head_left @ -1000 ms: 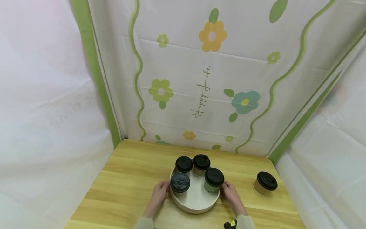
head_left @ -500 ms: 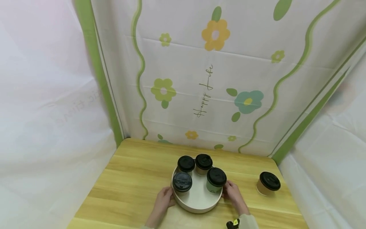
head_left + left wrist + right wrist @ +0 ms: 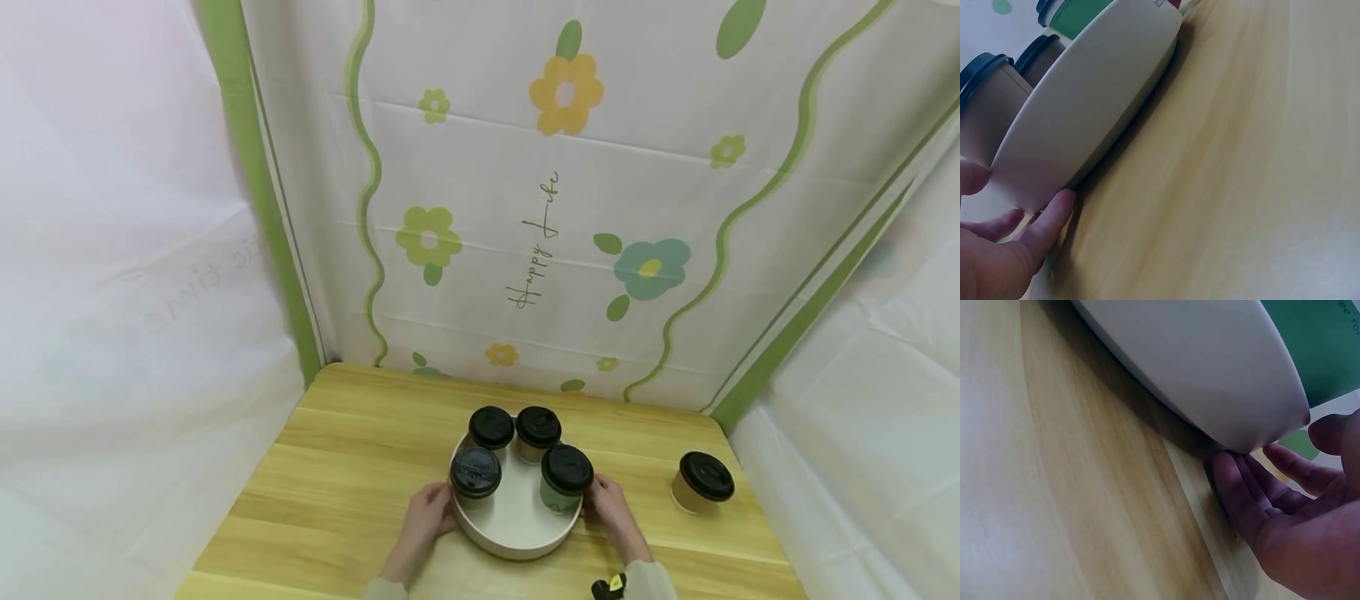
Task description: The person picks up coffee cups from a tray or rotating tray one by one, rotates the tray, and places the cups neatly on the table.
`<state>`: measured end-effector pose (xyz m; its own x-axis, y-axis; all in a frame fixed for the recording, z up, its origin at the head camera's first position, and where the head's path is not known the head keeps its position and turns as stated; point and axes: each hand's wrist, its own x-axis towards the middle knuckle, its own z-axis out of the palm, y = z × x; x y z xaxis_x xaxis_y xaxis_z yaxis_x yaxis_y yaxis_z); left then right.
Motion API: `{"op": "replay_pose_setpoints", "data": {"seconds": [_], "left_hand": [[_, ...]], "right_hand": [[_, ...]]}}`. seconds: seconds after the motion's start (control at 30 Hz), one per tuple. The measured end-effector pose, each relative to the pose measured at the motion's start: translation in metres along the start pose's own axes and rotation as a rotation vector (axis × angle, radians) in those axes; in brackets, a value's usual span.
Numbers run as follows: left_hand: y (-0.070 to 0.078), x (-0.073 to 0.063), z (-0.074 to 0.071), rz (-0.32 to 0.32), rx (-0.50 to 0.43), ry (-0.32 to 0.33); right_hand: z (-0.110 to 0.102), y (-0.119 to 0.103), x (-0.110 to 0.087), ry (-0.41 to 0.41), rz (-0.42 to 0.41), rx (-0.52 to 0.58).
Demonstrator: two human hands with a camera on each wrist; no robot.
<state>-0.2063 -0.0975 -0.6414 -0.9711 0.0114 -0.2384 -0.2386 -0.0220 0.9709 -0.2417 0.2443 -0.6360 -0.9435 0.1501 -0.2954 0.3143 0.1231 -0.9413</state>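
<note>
A round white tray [image 3: 517, 533] with a raised wall sits near the table's front, bearing several paper coffee cups with black lids. Among them, a green cup [image 3: 564, 479] stands at the right and a brown one [image 3: 476, 483] at the front left. My left hand [image 3: 425, 517] grips the tray's left side; its thumb is at the rim and its fingers [image 3: 1054, 215] reach the bottom edge. On the opposite side my right hand [image 3: 611, 510] holds the tray likewise, with fingertips [image 3: 1225, 465] tucked at the lower edge and the thumb by the rim.
Another brown cup with a black lid [image 3: 701, 483] stands apart on the wooden table [image 3: 337, 467], toward its right edge. White curtains [image 3: 480, 167] with printed flowers enclose the back and both sides. A small black and yellow object [image 3: 609, 587] is beside the right sleeve.
Over the last half second the cups and tray have turned slightly clockwise between my hands. Earlier, my left hand shifted a little toward me along the tray's side. The lone cup has stayed put.
</note>
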Motion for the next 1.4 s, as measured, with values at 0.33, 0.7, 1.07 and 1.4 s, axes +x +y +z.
{"op": "replay_pose_setpoints", "data": {"seconds": [0.33, 0.7, 1.07, 1.4], "left_hand": [[0.006, 0.02, -0.006, 0.004, 0.081, 0.033], [0.008, 0.034, -0.008, 0.037, 0.066, 0.026], [0.011, 0.001, -0.008, -0.037, -0.012, -0.016], [0.011, -0.015, 0.009, -0.02, 0.047, 0.091]], "right_hand": [[0.003, -0.004, -0.006, 0.014, -0.026, 0.03], [0.0, 0.004, -0.005, 0.013, -0.018, 0.016], [-0.001, 0.002, -0.006, 0.03, -0.016, 0.007], [0.001, 0.0, -0.008, 0.02, -0.025, 0.017]]}}
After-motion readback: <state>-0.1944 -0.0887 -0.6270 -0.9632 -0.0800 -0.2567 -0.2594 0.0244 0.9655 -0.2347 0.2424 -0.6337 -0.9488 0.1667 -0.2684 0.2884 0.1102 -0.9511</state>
